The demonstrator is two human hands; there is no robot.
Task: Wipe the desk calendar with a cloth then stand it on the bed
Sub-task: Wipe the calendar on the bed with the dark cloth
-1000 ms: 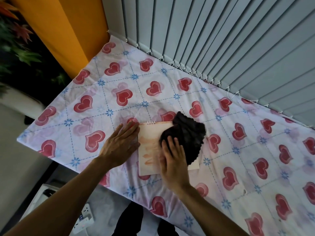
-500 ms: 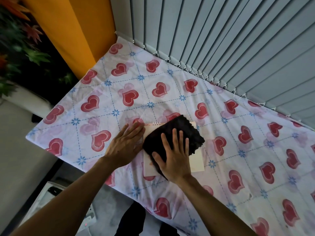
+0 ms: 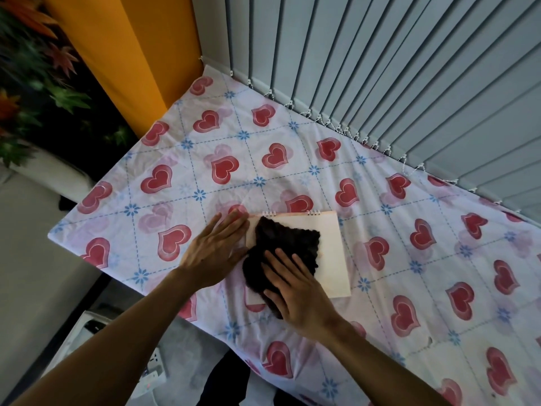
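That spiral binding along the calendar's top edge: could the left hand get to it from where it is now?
Probably yes. The left hand lies flat on the bedsheet beside the desk calendar, fingertips near the spiral binding. Nothing lies between them; the dark cloth under the right hand sits lower on the page.

Grey vertical blinds hang ahead of me. An orange curtain hangs left of the blinds. Leafy plants sit further left.

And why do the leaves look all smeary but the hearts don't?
Head view: the leaves at the left edge are motion-blurred and dim; the heart-print sheet is brighter and sharper mid-frame; the wide lens bends the blinds outward.
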